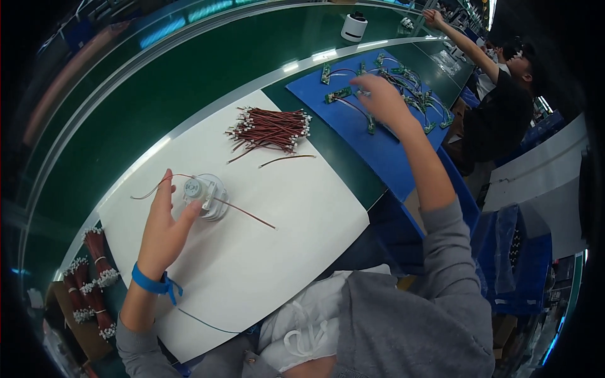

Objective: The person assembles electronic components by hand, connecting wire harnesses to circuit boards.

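Note:
My left hand [165, 230] has its thumb and fingers around a small white round assembly [216, 203] with a silvery motor [192, 188] on top. Thin red-brown wires stick out of the assembly to both sides; it rests on a white sheet [277, 233]. Over a blue mat [353, 138] at the right, my right hand [383, 104] reaches among several green circuit boards, one of them [338, 95] just left of its fingers. Blur and the hand itself hide whether its fingertips hold anything. A blue band with a cord is around my left wrist.
A heap of red-brown cables with white connectors [271, 128] lies on the sheet, with one loose cable [287, 160] beside it. Tied cable bundles [94, 277] sit at the far left. A white cylindrical device [354, 28] stands at the back. Another person [504, 113] works at the right.

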### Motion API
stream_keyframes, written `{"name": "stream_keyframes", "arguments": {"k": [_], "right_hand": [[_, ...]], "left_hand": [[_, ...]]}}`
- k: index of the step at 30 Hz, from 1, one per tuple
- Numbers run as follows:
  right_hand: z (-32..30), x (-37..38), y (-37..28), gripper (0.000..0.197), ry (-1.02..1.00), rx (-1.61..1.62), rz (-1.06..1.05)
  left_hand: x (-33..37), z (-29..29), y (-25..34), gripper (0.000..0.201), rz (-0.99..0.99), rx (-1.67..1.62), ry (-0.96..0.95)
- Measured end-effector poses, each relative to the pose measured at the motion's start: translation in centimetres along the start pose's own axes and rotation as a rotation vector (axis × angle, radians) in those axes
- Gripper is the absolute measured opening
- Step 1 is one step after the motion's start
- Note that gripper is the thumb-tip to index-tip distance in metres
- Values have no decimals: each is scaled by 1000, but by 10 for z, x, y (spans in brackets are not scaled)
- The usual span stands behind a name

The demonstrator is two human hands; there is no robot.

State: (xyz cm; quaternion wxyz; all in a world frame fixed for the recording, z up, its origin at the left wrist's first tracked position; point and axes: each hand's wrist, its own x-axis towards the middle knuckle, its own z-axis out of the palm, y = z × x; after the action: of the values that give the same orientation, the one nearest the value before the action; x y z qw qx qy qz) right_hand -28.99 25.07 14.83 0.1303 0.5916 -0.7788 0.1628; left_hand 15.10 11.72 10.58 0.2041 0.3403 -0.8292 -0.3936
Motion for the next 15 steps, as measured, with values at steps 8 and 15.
{"name": "stream_keyframes", "arguments": {"k": [8,15], "right_hand": [[12,69,4,43,-684,-57,-64],[-44,60,-6,38,-594,-183,-114]], "left_hand": [[-37,0,66,21,554,518,26],[3,55,57,20,930,310,-71]]}}
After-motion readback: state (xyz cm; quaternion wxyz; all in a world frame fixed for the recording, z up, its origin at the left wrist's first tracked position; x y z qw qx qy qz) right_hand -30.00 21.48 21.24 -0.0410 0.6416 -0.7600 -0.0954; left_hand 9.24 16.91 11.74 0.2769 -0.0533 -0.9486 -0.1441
